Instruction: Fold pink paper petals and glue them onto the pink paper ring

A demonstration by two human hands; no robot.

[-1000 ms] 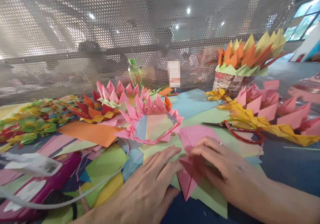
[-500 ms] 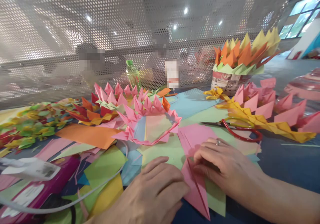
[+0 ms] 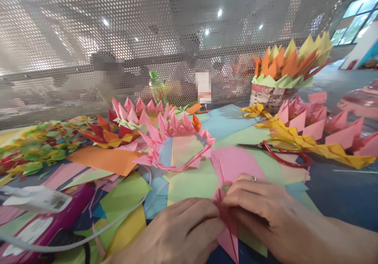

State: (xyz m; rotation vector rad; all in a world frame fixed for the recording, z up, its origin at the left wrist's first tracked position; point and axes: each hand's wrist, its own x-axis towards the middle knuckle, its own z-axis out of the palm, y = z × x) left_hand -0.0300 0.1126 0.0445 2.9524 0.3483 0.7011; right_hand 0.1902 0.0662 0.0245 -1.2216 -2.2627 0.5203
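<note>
A pink folded paper (image 3: 228, 240) with a long pointed lower end and a crease down its length lies between my hands. My left hand (image 3: 183, 222) is closed on its left edge, fingers curled. From the other side my right hand (image 3: 260, 207), wearing a ring, pinches its upper part, hiding some of the folds. Just beyond is a stack of flat pink sheets (image 3: 234, 163). Pale green paper (image 3: 190, 183) lies beneath and around the work. Farther off sits a ring of pointed pink folded pieces (image 3: 177, 128).
Red-handled scissors (image 3: 286, 159) lie at the right, before yellow and pink folded chains (image 3: 313, 144). A layered paper flower (image 3: 283, 69) stands behind them. At the left are a purple power strip (image 3: 56, 224), a white cable (image 3: 118, 220) and an orange sheet (image 3: 103, 159). A perforated metal screen (image 3: 165, 20) stands behind.
The pink folded paper has shifted slightly left and toward me, and its visible part looks narrower. My right hand has come down with it, uncovering more of the pink stack.
</note>
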